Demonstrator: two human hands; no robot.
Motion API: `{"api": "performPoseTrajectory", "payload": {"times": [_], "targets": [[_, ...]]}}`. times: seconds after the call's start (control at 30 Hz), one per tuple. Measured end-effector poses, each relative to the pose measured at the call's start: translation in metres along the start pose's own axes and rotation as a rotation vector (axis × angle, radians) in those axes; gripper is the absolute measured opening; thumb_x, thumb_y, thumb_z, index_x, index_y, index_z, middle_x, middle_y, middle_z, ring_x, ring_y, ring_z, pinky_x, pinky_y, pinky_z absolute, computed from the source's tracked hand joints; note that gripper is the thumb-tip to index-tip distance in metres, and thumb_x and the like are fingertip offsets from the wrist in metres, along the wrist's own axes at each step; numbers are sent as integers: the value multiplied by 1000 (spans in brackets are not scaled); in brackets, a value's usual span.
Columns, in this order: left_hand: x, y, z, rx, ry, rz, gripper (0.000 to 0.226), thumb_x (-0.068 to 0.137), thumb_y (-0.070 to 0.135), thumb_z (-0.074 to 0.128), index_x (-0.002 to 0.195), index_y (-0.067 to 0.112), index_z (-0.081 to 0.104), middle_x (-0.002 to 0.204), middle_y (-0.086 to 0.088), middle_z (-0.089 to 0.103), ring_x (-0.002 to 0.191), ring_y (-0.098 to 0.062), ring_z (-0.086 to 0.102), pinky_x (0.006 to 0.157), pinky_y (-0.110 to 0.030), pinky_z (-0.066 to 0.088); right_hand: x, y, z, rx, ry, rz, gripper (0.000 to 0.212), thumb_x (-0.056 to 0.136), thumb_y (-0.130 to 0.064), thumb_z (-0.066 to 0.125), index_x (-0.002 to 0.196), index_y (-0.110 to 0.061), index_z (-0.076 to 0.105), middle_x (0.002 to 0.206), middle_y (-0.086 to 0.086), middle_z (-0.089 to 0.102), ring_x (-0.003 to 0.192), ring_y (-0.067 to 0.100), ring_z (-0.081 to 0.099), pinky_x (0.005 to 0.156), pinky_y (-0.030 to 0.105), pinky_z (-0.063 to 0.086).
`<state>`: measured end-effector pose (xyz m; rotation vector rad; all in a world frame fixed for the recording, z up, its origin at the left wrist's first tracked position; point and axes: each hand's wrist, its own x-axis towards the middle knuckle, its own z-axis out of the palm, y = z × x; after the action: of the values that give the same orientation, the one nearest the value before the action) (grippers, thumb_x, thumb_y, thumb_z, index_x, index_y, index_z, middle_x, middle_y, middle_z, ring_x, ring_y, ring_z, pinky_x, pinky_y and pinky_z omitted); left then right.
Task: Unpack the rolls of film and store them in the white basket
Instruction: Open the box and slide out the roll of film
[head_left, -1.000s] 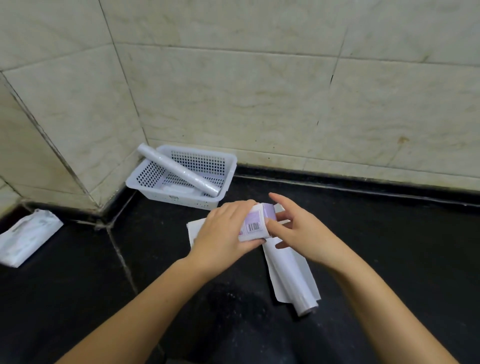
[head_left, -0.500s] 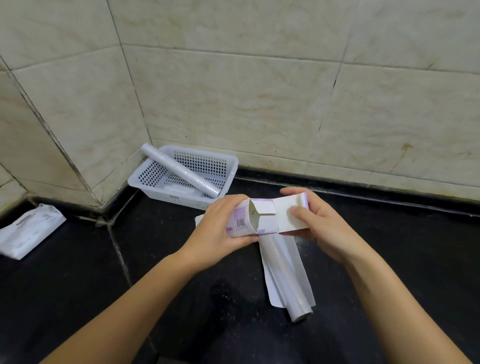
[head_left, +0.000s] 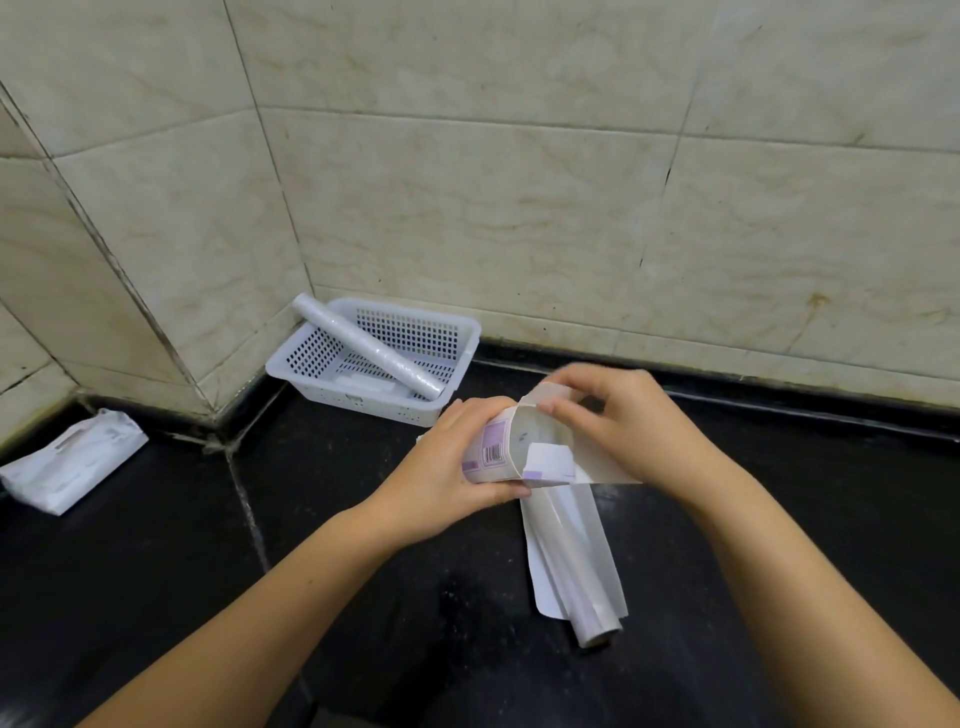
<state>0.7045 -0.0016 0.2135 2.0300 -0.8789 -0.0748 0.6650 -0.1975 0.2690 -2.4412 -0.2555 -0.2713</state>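
Observation:
My left hand (head_left: 451, 460) grips a white and purple film box (head_left: 493, 449) by its body, with the box's open end facing me. My right hand (head_left: 626, 418) pinches the box's top flap at the rim and holds it back. One roll of film (head_left: 576, 556) lies on the black counter below the hands, resting on a flattened white wrapper (head_left: 540, 571). The white basket (head_left: 462, 332) stands in the corner with another roll (head_left: 371, 345) lying slanted across it, one end propped on the rim.
A white plastic packet (head_left: 70, 460) lies on the counter at the far left. Tiled walls close off the back and the left. The black counter (head_left: 831, 519) stretches out to the right of my hands.
The box was closed in both hands a second ago. Its end flaps are now pulled open, and my right hand has shifted from the side flap to the top flap.

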Motion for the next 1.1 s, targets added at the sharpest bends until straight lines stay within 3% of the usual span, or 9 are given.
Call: {"api": "performPoseTrajectory", "payload": {"times": [0.07,0.27,0.43,0.57,0.73,0.83,0.9,0.97,1.1], "targets": [[0,1,0,-33,29,8,63,69,34,79,115,56,42,117,24,52,112,5,49,90,-5,38,3,0,-1,78,67,95,23,80,-38,67,101,-31,59,91,-8,69,83,8,62,80,23,49],[3,0,0,-36,159,16,67,69,30,80,109,64,38,114,24,50,108,12,47,88,0,36,-15,-7,20,-447,629,-188,14,82,-26,62,81,-12,63,82,4,61,81,22,55,83,31,30],[7,-1,3,9,208,56,65,70,32,79,111,60,38,114,28,47,110,7,47,89,-4,38,-29,-9,27,-504,442,-301,19,83,-19,55,92,-18,71,87,-5,69,84,22,63,100,46,35],[8,-2,5,32,273,39,60,69,34,77,112,53,40,114,28,46,110,4,47,89,-12,43,-38,-4,21,-462,416,-339,28,81,-11,44,75,-15,71,70,-3,65,70,20,62,103,44,35],[8,-2,9,192,299,61,57,70,28,78,120,24,50,112,14,50,108,-8,45,96,-34,43,-34,-7,26,-330,243,-129,24,84,-8,48,86,-11,71,77,2,70,73,26,65,84,40,52],[10,-4,16,400,292,123,56,71,27,77,121,14,54,116,-2,56,111,-11,42,107,-50,34,-22,-8,29,-43,161,146,20,88,-24,57,104,-15,64,93,-2,68,83,16,62,72,23,51],[11,-5,20,529,287,145,55,72,27,77,120,11,56,115,-7,59,112,-15,45,113,-54,24,-15,-8,32,75,115,258,18,84,-26,60,99,-16,63,91,-2,68,78,10,59,60,11,42],[12,-6,23,609,276,162,52,72,26,77,119,11,59,111,-8,61,108,-23,56,112,-55,21,-9,-7,34,155,63,310,5,83,-21,60,80,-18,62,78,3,65,64,13,55,53,17,42],[15,-6,22,728,237,227,49,68,20,80,112,10,62,106,-10,63,99,-28,64,109,-54,21,-3,4,42,248,-103,413,20,85,-20,59,66,-14,56,54,-6,42,45,8,34,39,11,27]]}}
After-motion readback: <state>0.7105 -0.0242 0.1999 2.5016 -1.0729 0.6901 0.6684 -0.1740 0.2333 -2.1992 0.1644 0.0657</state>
